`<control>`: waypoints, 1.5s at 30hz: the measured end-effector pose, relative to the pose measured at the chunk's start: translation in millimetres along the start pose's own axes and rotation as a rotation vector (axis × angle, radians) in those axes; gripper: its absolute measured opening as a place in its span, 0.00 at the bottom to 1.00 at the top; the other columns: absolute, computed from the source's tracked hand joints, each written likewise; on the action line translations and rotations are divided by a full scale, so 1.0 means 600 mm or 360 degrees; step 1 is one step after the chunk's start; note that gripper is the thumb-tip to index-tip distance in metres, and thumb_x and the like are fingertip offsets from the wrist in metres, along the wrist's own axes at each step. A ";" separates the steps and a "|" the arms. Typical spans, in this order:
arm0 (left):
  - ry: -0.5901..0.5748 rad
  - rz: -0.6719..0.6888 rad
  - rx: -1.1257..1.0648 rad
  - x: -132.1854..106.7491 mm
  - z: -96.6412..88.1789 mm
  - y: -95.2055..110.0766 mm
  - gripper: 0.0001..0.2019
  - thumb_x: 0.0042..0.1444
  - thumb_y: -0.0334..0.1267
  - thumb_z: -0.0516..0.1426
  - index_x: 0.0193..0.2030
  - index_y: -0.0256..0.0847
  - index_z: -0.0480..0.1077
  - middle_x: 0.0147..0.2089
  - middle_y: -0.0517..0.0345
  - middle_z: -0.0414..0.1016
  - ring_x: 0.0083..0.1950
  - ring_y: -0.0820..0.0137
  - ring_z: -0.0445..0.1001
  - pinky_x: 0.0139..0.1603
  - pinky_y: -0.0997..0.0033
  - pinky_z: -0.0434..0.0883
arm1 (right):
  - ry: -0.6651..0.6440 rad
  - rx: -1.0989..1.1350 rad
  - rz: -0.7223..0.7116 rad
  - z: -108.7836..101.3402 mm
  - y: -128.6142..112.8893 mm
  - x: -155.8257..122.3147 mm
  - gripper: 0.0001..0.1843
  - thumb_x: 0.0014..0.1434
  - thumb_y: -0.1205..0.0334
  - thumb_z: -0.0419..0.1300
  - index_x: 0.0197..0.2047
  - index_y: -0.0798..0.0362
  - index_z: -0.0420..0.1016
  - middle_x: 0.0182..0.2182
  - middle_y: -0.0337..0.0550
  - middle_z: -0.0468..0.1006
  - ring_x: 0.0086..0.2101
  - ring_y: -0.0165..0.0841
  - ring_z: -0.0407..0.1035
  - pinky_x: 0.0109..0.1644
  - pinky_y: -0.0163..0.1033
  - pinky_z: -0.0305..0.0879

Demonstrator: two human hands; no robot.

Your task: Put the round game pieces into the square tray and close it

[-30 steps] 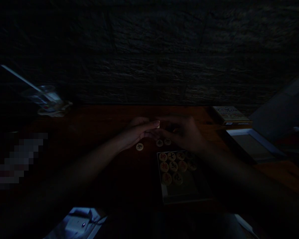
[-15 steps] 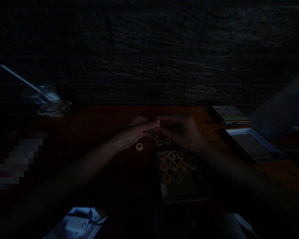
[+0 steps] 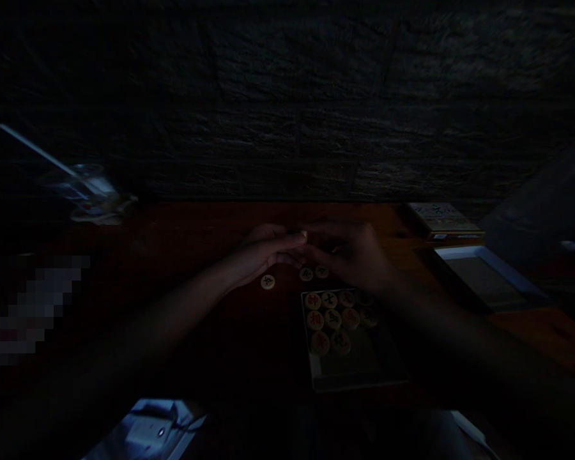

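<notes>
piece (image 3: 305, 236): between the hands, above the bench (image 3: 211, 223)
left hand (image 3: 263, 253): grip pinching the piece, thumb straight
right hand (image 3: 357, 252): curved towards it; grip too dark to tell
loose pieces (image 3: 306, 274): three, black characters
tray (image 3: 349, 365): red 帥, 相 readable; right forearm hides a corner
box (image 3: 443, 218): far right, print illegible

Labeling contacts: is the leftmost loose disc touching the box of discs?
Apart. The head view shows dark tabletop between the leftmost loose disc and the box of discs.
</notes>
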State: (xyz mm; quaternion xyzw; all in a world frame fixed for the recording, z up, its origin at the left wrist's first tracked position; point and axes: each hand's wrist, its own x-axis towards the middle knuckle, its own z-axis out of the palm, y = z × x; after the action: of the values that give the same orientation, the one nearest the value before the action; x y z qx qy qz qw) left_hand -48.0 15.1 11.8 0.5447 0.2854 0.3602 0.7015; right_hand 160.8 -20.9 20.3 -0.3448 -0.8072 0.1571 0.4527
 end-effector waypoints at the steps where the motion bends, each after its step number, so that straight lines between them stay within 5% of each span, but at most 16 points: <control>1: -0.0001 0.0000 0.0000 0.000 -0.001 0.000 0.17 0.51 0.46 0.75 0.37 0.32 0.82 0.35 0.48 0.85 0.34 0.68 0.83 0.39 0.69 0.80 | -0.0004 -0.0008 -0.0002 0.000 -0.001 0.000 0.16 0.64 0.60 0.70 0.55 0.53 0.86 0.42 0.46 0.88 0.32 0.31 0.78 0.36 0.36 0.72; 8: -0.0019 -0.0027 -0.0007 0.002 -0.006 -0.005 0.21 0.53 0.52 0.73 0.38 0.32 0.82 0.35 0.44 0.86 0.35 0.65 0.84 0.40 0.66 0.81 | -0.0014 -0.0038 0.0038 0.000 0.000 -0.004 0.19 0.65 0.59 0.69 0.58 0.52 0.84 0.45 0.47 0.89 0.33 0.33 0.80 0.37 0.37 0.74; 17: 0.0006 0.0000 -0.0009 0.001 -0.003 -0.002 0.18 0.52 0.47 0.74 0.37 0.31 0.82 0.35 0.46 0.85 0.35 0.66 0.83 0.40 0.67 0.79 | -0.0025 0.0016 0.0130 0.003 0.000 -0.005 0.21 0.66 0.56 0.69 0.58 0.55 0.84 0.42 0.48 0.89 0.34 0.35 0.82 0.36 0.36 0.74; 26: 0.0041 0.0064 0.0031 0.005 -0.008 -0.004 0.16 0.55 0.45 0.73 0.43 0.35 0.83 0.40 0.48 0.86 0.37 0.69 0.83 0.42 0.70 0.79 | 0.0002 -0.0133 -0.0068 -0.004 0.000 0.002 0.14 0.64 0.62 0.69 0.53 0.51 0.87 0.39 0.47 0.84 0.35 0.35 0.77 0.38 0.39 0.71; 34: 0.0211 0.0263 0.0129 0.005 -0.001 -0.001 0.13 0.54 0.44 0.72 0.39 0.36 0.82 0.38 0.51 0.86 0.36 0.69 0.82 0.41 0.69 0.80 | 0.0052 0.0352 0.0382 0.006 0.005 0.003 0.18 0.62 0.51 0.72 0.51 0.52 0.87 0.36 0.45 0.86 0.34 0.34 0.78 0.35 0.37 0.73; 39: 0.0296 0.0440 0.0411 0.000 0.001 0.001 0.16 0.53 0.42 0.73 0.46 0.38 0.81 0.38 0.53 0.86 0.36 0.69 0.82 0.41 0.70 0.79 | 0.0021 0.0717 0.0705 0.011 -0.002 0.009 0.23 0.60 0.44 0.72 0.49 0.54 0.88 0.32 0.44 0.86 0.26 0.29 0.72 0.25 0.32 0.67; 45: 0.0312 0.0680 0.0893 -0.011 0.010 0.002 0.15 0.55 0.39 0.71 0.48 0.39 0.82 0.41 0.52 0.87 0.41 0.66 0.84 0.43 0.70 0.78 | 0.0119 0.0737 0.0777 0.013 0.000 0.008 0.24 0.53 0.42 0.77 0.39 0.56 0.88 0.26 0.41 0.81 0.21 0.26 0.68 0.22 0.31 0.63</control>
State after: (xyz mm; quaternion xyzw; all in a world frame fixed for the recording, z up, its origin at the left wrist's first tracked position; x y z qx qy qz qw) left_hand -47.1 6.7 14.3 0.7261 0.3188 0.4570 0.4029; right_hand 152.8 -17.3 19.2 -0.4215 -0.6264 0.4274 0.4972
